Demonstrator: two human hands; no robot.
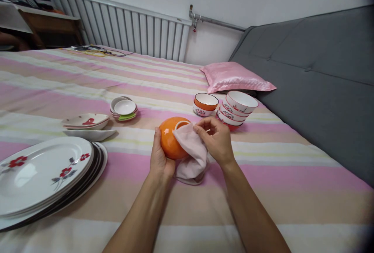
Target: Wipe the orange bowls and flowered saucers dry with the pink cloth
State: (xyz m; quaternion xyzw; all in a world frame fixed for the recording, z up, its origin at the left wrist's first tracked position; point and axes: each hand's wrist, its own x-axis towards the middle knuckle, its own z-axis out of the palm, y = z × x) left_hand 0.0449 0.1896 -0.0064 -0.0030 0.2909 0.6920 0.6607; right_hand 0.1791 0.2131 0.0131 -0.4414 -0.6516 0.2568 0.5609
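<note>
My left hand [162,159] grips an orange bowl [172,138] by its side, thumb along the glossy outer wall. The bowl is tipped so that its underside and pale foot ring face up and to the right. Pinched in the fingers of my right hand [214,136] is a pale pink cloth [194,151], which lies against the bowl's base and hangs down below it. The bowl's inside is hidden from view.
Several plates [43,175] are stacked at left, with oval dishes [87,120] and small bowls [125,107] behind. Two bowl stacks, a short one [205,103] and a taller one [238,107], stand beyond my right hand. A pink pillow [233,76] rests by the grey headboard [315,74].
</note>
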